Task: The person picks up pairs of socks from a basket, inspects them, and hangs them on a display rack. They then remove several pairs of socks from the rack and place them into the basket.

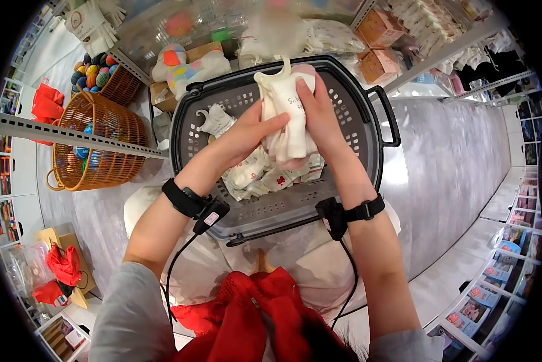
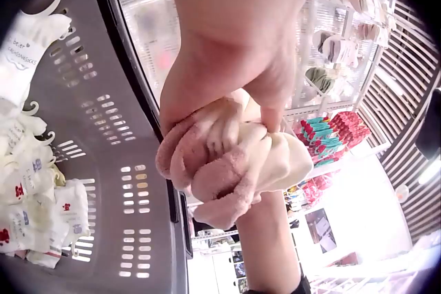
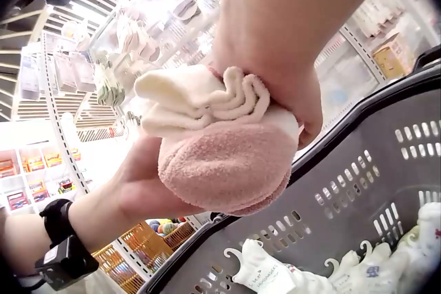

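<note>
Both hands hold a bundle of white and pink fuzzy socks, with a white hook at its top and dark print on its front. In the head view my left hand grips the bundle's left side, thumb across the front. My right hand clasps its right side. The folded pink toes show from below in the left wrist view. Beneath the hands stands a grey perforated basket. Several white socks on hooks lie inside it, one pair apart at the left.
A wicker basket with colourful balls stands on the left, behind a metal shelf bar. Shelves with bagged goods and orange boxes line the back. The shopping basket's black handle sticks out at the right.
</note>
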A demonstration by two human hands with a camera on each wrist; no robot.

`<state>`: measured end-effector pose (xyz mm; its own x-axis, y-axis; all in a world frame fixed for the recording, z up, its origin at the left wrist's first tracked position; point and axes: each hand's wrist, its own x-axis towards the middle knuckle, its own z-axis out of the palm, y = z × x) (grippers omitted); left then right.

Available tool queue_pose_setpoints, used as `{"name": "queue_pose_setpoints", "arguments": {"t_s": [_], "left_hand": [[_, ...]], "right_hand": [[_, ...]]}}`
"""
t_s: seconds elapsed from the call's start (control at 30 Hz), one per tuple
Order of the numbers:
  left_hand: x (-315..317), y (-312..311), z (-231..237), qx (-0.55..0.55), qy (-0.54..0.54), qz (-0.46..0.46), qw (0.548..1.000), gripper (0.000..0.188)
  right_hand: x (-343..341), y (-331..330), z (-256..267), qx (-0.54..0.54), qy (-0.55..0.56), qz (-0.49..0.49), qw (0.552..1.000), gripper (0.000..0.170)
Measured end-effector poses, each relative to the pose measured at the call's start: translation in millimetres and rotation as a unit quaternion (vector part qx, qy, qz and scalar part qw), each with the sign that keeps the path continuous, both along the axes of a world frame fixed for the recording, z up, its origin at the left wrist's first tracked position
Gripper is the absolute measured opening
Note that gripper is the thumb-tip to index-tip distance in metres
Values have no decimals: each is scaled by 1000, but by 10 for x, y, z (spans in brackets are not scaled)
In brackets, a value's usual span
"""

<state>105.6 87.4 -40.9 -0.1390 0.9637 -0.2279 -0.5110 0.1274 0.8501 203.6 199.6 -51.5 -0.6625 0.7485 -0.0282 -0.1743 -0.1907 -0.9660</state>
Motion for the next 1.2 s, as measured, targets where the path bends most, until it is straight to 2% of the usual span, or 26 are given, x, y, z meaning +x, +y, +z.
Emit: {"name": "queue_pose_setpoints", "arguments": {"t_s": [0.1, 0.2, 0.3, 0.33, 0.43, 0.57, 0.6, 0.7, 0.83, 0.93, 1.03, 1.13, 1.2], "left_hand": [[-62, -18, -75, -9, 71, 24, 997, 46], [-145, -39, 14, -62, 111, 114, 985, 40], [-285, -24, -65, -62, 147, 184, 970, 37], [-322, -26, -81, -41, 98, 201, 974, 35], [-372, -65, 7, -25, 49, 194, 979, 35], [-437, -101, 38, -2, 34, 169, 985, 38], [-446, -113, 69, -4, 38, 167, 985, 37], [-455, -149, 131, 0, 45, 159, 986, 36], [-442, -177, 139, 14, 54, 149, 987, 33], [-436, -171, 142, 10, 17, 151, 988, 33], [-470, -157, 78, -4, 13, 178, 984, 36], [-520, -158, 63, 0, -7, 196, 981, 37], [-486, -154, 124, 6, -35, 231, 972, 38]], "right_hand": [[1, -54, 77, -64, -11, 60, 996, 43], [-17, -71, 82, -76, -37, 78, 993, 37], [-6, -65, 94, -50, -80, 94, 991, 35], [-21, -98, 102, -59, -27, 73, 995, 35], [-18, -11, 10, -42, -28, 28, 998, 36], [28, 139, 56, -36, -71, -77, 994, 31], [25, 171, 63, -46, -52, -120, 990, 25], [59, 213, 154, -39, -37, -138, 989, 26], [49, 234, 124, -28, -13, -117, 993, 27], [43, 233, 122, -64, -3, -69, 996, 27], [46, 197, 187, -104, 16, -58, 993, 27], [49, 220, 180, -141, -15, -31, 989, 30], [82, 187, 263, -148, -29, 27, 988, 31]]}}
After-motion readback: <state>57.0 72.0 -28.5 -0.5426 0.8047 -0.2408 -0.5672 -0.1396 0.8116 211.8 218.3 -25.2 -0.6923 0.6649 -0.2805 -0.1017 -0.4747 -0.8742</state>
